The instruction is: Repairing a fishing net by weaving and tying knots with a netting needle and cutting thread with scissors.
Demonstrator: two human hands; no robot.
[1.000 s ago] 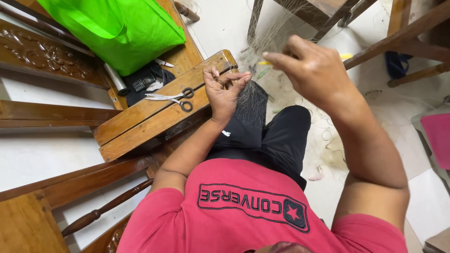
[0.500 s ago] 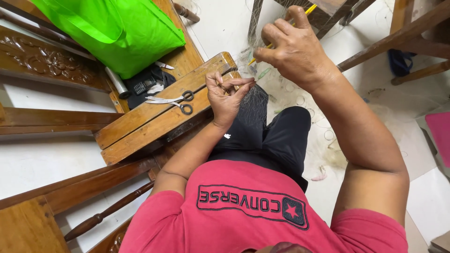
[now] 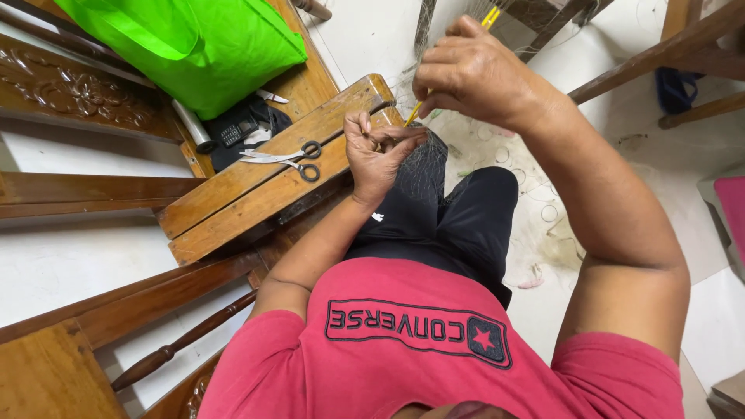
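Now the right hand (image 3: 473, 74) has drawn the yellow needle (image 3: 490, 15) nearer the left hand (image 3: 380, 151)

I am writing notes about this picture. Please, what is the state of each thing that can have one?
Scissors: closed, lying flat on the wooden board.
Green bag: slumped on the wood.
Yellow tool: gripped in the right hand.
Fine net: pinched by the left hand.

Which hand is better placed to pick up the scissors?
The left hand, probably. It pinches the net right beside the scissors on the wooden board. The right hand is farther away and holds the yellow needle.
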